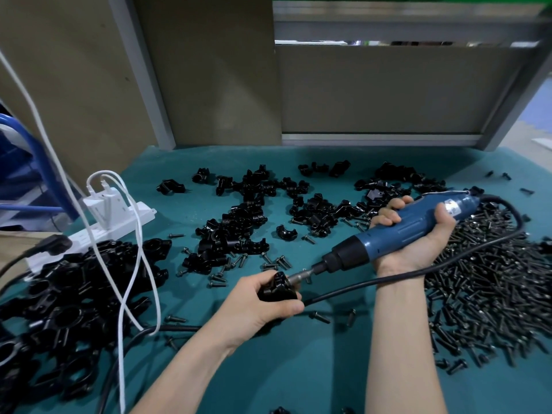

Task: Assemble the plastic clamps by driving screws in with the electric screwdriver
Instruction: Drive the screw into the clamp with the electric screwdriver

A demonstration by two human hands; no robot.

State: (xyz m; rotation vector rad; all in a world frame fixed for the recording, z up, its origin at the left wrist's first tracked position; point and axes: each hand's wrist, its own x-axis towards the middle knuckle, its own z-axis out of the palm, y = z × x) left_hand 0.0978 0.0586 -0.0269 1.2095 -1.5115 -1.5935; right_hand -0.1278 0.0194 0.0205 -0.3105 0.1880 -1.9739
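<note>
Nearest us, our left hand (259,309) held the clamp (277,289) in a closed grip. Up-right of the clamp, our right hand (418,237) clenched the electric screwdriver (400,233), its long axis slanting down-left into the clamp.

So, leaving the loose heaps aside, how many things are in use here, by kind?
hands: 2, the left hand and the right hand
electric screwdriver: 1
clamp being held: 1
power strip: 1
Total: 5
</note>
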